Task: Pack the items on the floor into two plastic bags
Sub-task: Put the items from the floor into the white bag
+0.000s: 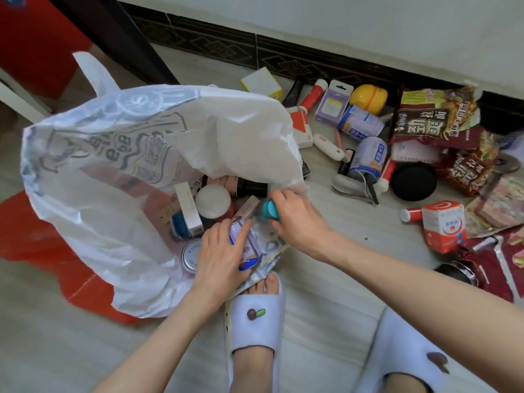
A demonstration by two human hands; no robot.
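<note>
A white plastic bag (107, 177) lies open on the floor at the left, with several boxes, jars and tins inside. My left hand (221, 251) grips a blue and white can (246, 248) at the bag's mouth. My right hand (295, 219) holds a bottle with a teal cap (269, 209) just inside the bag's near edge. A red plastic bag (37, 239) lies flat under the white one. Loose items are scattered on the floor at the right: cans (365, 158), noodle packets (436, 117), a red and white carton (443, 225).
A wall with a dark patterned skirting (283, 58) runs behind the items. A yellow round container (368, 97), a purple box (334, 100), a black lid (414, 181) and a red-white flashlight (313, 93) lie among them. My feet in white slippers (255, 316) stand near the bag.
</note>
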